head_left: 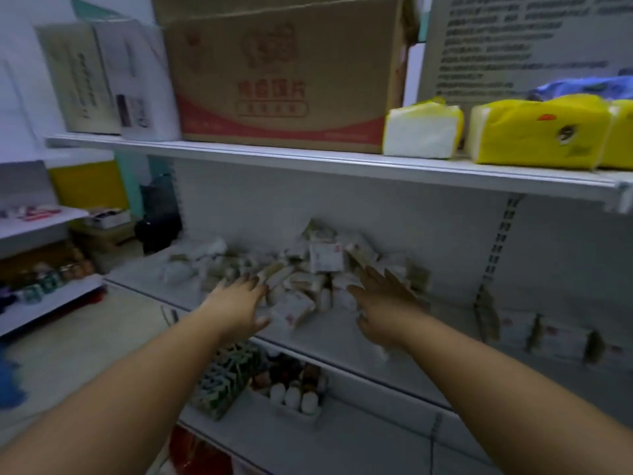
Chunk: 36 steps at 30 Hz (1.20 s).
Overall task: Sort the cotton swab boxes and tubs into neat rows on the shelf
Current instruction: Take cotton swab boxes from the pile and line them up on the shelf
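Cotton swab boxes (308, 269): your pile lies jumbled on the middle shelf (325, 341), close to the back panel, with boxes tilted and overlapping. Motion blur hides the print, and you cannot tell tubs from boxes.
Left hand (239, 299): your fingers are straight and spread, palm down, with the tips at the pile's front left edge. It holds nothing.
Right hand (383, 303): your fingers are straight and extended along the pile's right side. It holds nothing, and contact with the boxes cannot be told through the blur.
Side row (561, 341): a few similar packs stand side by side on the same shelf, well apart from the pile to your right.
Upper shelf (308, 159): it carries a brown cardboard carton (281, 73) with yellow tissue packs (537, 132) beside it.
Lower shelf (342, 437): white-capped bottles (294, 395) stand in a tray below your hands.
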{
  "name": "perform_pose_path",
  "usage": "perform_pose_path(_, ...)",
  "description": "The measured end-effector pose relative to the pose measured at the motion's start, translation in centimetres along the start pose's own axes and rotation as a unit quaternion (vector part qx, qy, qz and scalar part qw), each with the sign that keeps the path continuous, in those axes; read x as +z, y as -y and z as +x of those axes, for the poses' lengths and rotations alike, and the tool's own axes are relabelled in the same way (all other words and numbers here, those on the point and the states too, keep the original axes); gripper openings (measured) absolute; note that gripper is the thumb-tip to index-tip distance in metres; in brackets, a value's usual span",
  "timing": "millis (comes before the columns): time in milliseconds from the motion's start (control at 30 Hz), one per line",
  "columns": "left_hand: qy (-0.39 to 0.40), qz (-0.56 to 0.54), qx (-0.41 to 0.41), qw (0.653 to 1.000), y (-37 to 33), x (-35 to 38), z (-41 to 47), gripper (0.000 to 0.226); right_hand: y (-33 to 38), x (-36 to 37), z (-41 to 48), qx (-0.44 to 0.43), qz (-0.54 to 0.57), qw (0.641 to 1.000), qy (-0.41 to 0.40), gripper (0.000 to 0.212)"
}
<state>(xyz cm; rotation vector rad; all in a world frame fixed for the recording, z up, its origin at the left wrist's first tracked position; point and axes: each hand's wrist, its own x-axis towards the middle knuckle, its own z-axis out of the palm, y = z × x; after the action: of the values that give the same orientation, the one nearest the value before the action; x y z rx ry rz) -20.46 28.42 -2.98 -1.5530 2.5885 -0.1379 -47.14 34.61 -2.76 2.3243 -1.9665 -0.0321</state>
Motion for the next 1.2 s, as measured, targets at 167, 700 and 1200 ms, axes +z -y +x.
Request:
perform_pose_path(167, 0.024, -0.030, -0.076, 0.996, 7.4, 3.0, -0.8, 0.071, 5.9, 0.2, 6.4, -0.089, 0.013, 0.996, -0.011, 0.059)
perform_pose_path(700, -0.002, -0.147, -0.134, 0.980, 23.5, 4.5, 5.8, 0.066, 16.7, 0.3, 29.1, -0.195, 0.037, 0.973, -0.114, 0.058)
perform_pose_path(1200, -0.009, -0.213, -0.034, 0.977, 38.7, 8.6, 18.3, 0.067, 22.5, 1.6, 39.3, -0.012, 0.074, 0.994, -0.083, 0.053)
